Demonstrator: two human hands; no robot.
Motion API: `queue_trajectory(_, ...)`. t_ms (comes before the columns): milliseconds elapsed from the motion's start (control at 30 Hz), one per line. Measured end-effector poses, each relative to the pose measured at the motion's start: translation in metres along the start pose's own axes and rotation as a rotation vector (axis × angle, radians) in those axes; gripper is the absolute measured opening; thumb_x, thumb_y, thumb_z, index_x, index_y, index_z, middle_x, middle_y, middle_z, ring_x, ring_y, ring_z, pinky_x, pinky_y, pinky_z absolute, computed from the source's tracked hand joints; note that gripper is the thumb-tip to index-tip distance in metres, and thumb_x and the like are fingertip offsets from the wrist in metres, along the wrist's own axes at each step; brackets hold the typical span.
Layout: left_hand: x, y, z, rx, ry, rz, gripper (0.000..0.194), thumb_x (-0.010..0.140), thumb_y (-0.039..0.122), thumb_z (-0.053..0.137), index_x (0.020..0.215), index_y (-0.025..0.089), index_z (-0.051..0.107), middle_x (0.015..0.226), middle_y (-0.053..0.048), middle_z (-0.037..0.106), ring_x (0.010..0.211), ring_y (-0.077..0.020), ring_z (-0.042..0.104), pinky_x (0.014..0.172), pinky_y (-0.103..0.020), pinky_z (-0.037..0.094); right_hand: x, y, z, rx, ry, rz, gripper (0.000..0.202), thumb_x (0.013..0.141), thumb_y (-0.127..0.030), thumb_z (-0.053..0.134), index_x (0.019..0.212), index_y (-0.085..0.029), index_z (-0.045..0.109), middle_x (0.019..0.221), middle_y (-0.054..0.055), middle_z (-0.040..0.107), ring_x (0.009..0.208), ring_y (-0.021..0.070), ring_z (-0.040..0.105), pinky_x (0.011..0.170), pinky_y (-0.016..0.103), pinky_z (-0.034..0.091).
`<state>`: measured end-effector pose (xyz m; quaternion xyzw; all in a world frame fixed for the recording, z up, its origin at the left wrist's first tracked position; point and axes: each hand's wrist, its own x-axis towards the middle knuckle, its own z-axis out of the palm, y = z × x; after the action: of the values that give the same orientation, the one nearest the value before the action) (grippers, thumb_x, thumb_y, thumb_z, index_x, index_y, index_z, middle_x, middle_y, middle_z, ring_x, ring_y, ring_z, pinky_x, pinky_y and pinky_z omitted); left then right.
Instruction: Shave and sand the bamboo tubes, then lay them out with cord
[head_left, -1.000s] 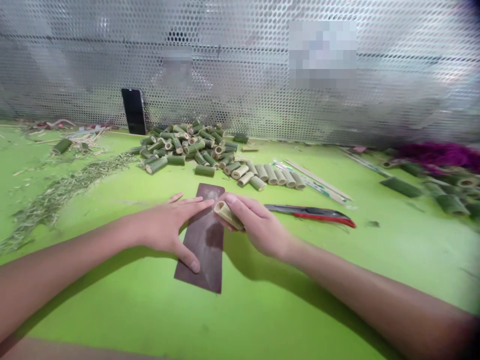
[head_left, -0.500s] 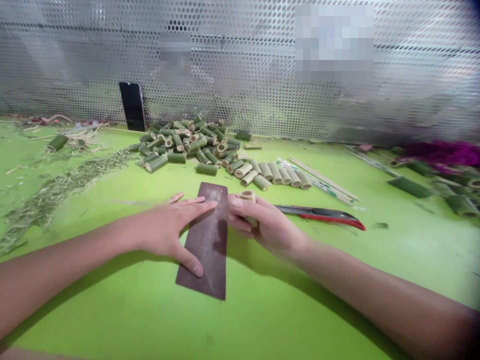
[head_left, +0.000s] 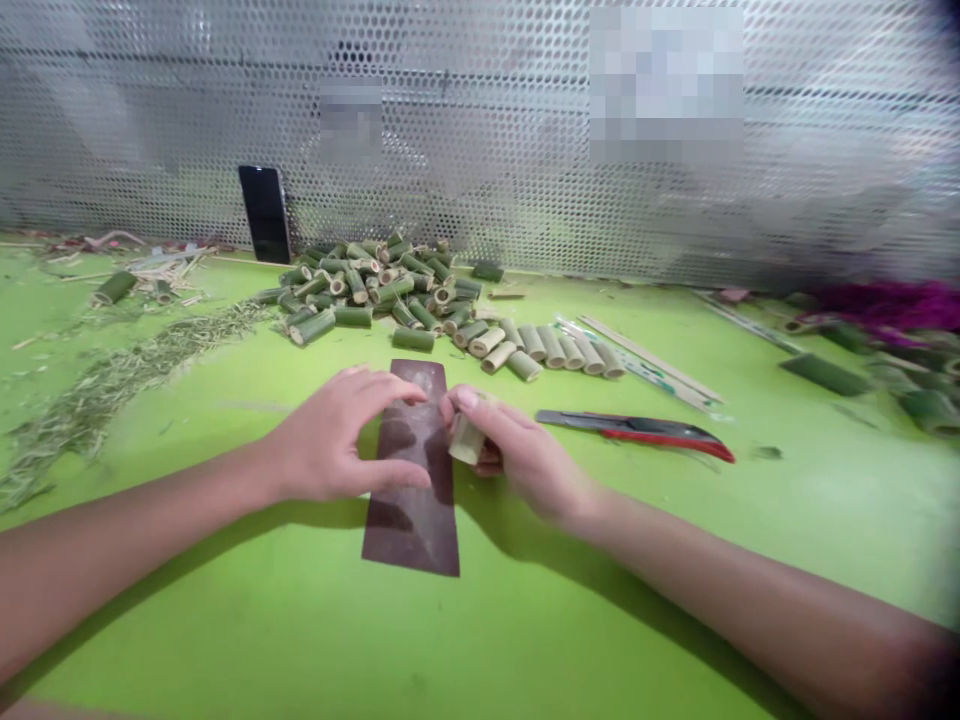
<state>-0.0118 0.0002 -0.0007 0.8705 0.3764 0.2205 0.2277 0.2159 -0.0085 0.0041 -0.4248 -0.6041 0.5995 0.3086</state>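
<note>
My right hand pinches a short, pale piece of bamboo just right of the sandpaper. The brown sandpaper sheet lies flat on the green table, with a light dusty streak down its middle. Above its left side hovers my left hand, thumb and fingers spread apart, holding nothing. Beyond my hands, a row of pale, scraped bamboo pieces lies beside a heap of green bamboo pieces. To the right of my right hand rests a red and grey utility knife.
A phone leans upright against the perforated metal panel at the back. Bamboo shavings spread along the left. Thin sticks lie behind the knife. At the right are larger green bamboo pieces and a purple fibrous bundle.
My left hand has lifted off the sandpaper, which has turned slightly. My right hand has tilted the bamboo piece from nearly upright and shifted a little left.
</note>
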Motion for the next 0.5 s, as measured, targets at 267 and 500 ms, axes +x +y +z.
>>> queue_trajectory(267, -0.0035, 0.0065, 0.0054, 0.036, 0.288, 0.271, 0.029, 0.103, 0.047, 0.06, 0.111, 0.022, 0.071, 0.092, -0.002, 0.079, 0.079, -0.018, 0.073, 0.075, -0.034, 0.06, -0.0042, 0.0038, 0.0038, 0.139, -0.102, -0.045, 0.046, 0.09, -0.064, 0.068, 0.108, -0.022, 0.059, 0.066, -0.006, 0.05, 0.054, 0.0106, 0.041, 0.049, 0.024, 0.03)
queue_trajectory(500, -0.0058, -0.0011, 0.0025, 0.121, 0.423, 0.276, 0.02, 0.102, 0.038, 0.066, 0.109, 0.022, 0.076, 0.101, -0.003, 0.084, 0.088, -0.0193, 0.079, 0.079, -0.035, 0.062, -0.0041, 0.0062, 0.0045, 0.016, -0.047, -0.143, 0.041, 0.092, -0.045, 0.071, 0.124, -0.02, 0.064, 0.083, 0.0, 0.063, 0.065, 0.0118, 0.053, 0.055, 0.025, 0.043)
